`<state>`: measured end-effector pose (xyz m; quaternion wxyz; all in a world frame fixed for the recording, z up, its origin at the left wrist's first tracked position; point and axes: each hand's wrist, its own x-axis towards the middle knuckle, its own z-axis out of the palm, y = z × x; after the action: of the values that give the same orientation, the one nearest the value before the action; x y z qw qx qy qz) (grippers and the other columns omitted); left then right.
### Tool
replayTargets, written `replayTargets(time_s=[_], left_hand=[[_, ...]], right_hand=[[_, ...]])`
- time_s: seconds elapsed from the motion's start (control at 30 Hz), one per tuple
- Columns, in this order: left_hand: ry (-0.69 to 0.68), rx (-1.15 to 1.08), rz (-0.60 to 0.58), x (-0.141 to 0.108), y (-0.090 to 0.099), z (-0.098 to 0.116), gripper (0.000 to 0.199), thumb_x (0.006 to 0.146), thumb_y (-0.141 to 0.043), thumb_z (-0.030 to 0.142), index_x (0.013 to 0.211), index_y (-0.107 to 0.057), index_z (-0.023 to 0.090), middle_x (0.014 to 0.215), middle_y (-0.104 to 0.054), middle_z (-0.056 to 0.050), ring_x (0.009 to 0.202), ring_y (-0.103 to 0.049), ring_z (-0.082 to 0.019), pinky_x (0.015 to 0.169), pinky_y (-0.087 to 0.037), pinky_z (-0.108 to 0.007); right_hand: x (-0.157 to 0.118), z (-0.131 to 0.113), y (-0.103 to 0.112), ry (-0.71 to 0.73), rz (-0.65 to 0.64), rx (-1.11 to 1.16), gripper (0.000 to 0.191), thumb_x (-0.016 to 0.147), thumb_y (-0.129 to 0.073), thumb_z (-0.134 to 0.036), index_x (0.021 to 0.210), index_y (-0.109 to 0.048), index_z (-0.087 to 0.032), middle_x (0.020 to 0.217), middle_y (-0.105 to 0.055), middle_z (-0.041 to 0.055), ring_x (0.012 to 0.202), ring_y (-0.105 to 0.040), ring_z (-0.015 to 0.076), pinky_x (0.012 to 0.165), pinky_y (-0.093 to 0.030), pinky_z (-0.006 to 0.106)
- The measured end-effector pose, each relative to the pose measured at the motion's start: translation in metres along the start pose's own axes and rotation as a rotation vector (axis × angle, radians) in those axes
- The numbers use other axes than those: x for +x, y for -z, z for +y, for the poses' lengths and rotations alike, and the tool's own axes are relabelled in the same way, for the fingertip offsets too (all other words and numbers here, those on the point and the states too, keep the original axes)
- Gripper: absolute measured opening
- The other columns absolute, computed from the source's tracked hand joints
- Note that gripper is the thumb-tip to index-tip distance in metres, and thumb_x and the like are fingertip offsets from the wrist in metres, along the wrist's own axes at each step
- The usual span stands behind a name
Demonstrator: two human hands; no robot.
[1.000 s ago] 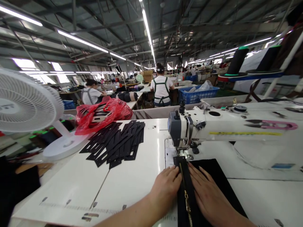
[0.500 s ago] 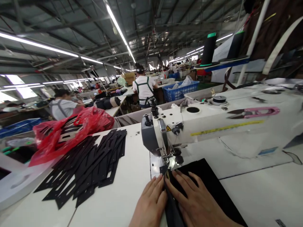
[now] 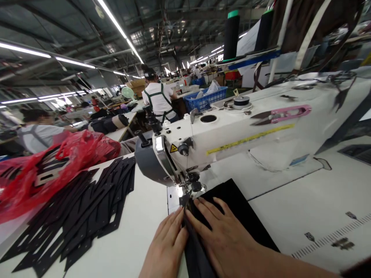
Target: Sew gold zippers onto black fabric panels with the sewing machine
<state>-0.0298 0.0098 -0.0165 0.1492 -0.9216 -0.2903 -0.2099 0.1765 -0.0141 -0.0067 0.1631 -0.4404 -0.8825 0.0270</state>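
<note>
Under the needle area of a white sewing machine (image 3: 191,139) lies a black fabric piece (image 3: 236,200), with a folded dark edge running toward me. My left hand (image 3: 166,243) rests along the left of this fold, fingers stretched out and close together, the thumb against the fabric. On top of the fabric, my right hand (image 3: 227,237) lies flat with its fingers spread and pointing at the presser foot. Both hands press near the fold, just in front of the foot. The stitching point is partly hidden by the fingers and machine parts.
Left of the machine lies a pile of black slotted strips (image 3: 89,208), beside a red plastic bag (image 3: 78,154). Pink-handled thread snips (image 3: 290,112) lie on the machine arm. Thread cones (image 3: 231,36) stand behind. Co-workers sit farther back, near a blue basket (image 3: 203,102).
The view has turned to the right and come closer, so the machine and strips appear farther left. Both hands stay on the fabric by the foot, their pose much the same.
</note>
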Motion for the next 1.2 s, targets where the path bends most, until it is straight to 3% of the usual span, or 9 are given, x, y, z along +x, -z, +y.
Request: replayTargets(time_s=[0.1,0.23,0.47,0.77,0.97,1.2], left_hand=[[-0.002,0.006,-0.044,0.005,0.004,0.004,0.032,0.095,-0.030,0.017,0.104,-0.061,0.012,0.124,-0.056,-0.015,0.114,-0.053,-0.025,0.086,-0.054,-0.036],[0.060,-0.060,-0.060,0.007,0.005,0.008,0.036,0.096,-0.026,0.015,0.114,-0.056,0.007,0.123,-0.057,-0.016,0.116,-0.052,-0.024,0.088,-0.053,-0.038],[0.101,-0.051,0.030,0.009,0.001,0.009,0.033,0.097,-0.030,0.017,0.111,-0.059,0.010,0.118,-0.060,-0.014,0.112,-0.056,-0.024,0.088,-0.053,-0.040],[0.091,-0.020,0.068,0.008,-0.004,0.012,0.030,0.094,-0.035,0.014,0.113,-0.058,0.008,0.116,-0.062,-0.015,0.107,-0.059,-0.025,0.085,-0.054,-0.036],[0.093,0.020,0.084,0.009,-0.010,0.015,0.031,0.095,-0.033,0.014,0.110,-0.060,0.007,0.113,-0.062,-0.016,0.106,-0.060,-0.025,0.081,-0.055,-0.034],[0.154,-0.021,0.103,0.024,-0.017,0.011,0.030,0.094,-0.033,0.012,0.102,-0.061,0.006,0.109,-0.063,-0.016,0.102,-0.061,-0.025,0.083,-0.054,-0.036]], right_hand=[[-0.001,0.001,-0.002,0.053,0.028,-0.062,0.061,0.085,-0.040,-0.025,0.142,-0.025,-0.010,0.144,-0.031,0.0146,0.133,-0.026,0.0262,0.107,-0.024,0.044],[-0.003,0.006,-0.009,0.139,0.124,-0.188,0.062,0.081,-0.042,-0.016,0.142,-0.028,-0.013,0.142,-0.035,0.0114,0.131,-0.030,0.0255,0.105,-0.029,0.044],[-0.002,0.015,-0.013,0.263,0.235,-0.298,0.062,0.081,-0.040,-0.019,0.141,-0.027,-0.010,0.138,-0.040,0.0128,0.128,-0.036,0.0274,0.097,-0.041,0.043],[-0.001,0.018,-0.013,0.294,0.262,-0.296,0.064,0.081,-0.039,-0.019,0.143,-0.023,-0.012,0.136,-0.043,0.0116,0.125,-0.040,0.0272,0.092,-0.046,0.042],[-0.002,0.019,-0.014,0.256,0.200,-0.246,0.061,0.082,-0.040,-0.020,0.142,-0.027,-0.016,0.140,-0.039,0.0091,0.127,-0.037,0.0268,0.097,-0.042,0.044],[0.008,0.031,-0.017,0.280,0.235,-0.304,0.063,0.081,-0.041,-0.019,0.142,-0.026,-0.012,0.137,-0.042,0.0127,0.125,-0.040,0.0278,0.095,-0.043,0.044]])
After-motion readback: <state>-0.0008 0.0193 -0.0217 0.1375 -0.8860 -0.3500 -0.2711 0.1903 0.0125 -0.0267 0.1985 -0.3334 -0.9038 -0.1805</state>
